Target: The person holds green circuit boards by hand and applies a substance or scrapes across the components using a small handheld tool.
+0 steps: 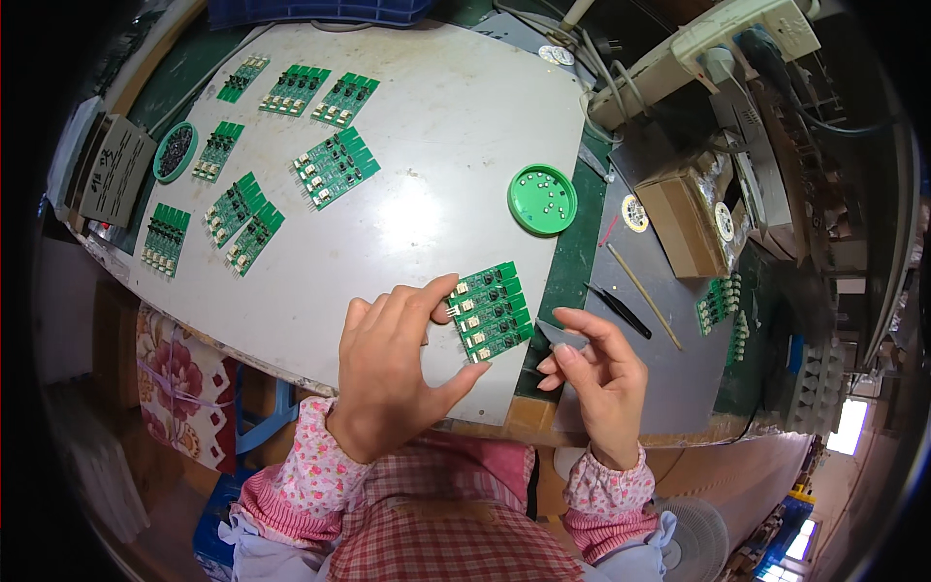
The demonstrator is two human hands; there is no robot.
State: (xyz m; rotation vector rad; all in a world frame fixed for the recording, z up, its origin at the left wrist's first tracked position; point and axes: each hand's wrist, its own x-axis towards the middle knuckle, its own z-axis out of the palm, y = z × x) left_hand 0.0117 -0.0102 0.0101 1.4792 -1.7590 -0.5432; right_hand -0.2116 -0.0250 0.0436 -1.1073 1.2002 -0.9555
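Note:
My left hand (388, 364) grips a green circuit board panel (493, 308) by its left side, thumb at the lower edge and fingers at the upper left corner. The panel has several joined strips with white connectors and small black parts. It is held over the near right part of the white work board (427, 194). Just right of the panel, my right hand (606, 388) pinches a flat grey pointed piece (561, 336) between thumb and fingers. Its tip points toward the panel's right edge; whether they touch I cannot tell.
Several green circuit panels (336, 168) lie at the left and back. A green dish (543, 227) holds small parts; a teal dish (162, 176) holds dark ones. Black tweezers (621, 312), a thin stick (645, 296) and a cardboard box (682, 228) are on the right. A power strip (718, 44) stands behind.

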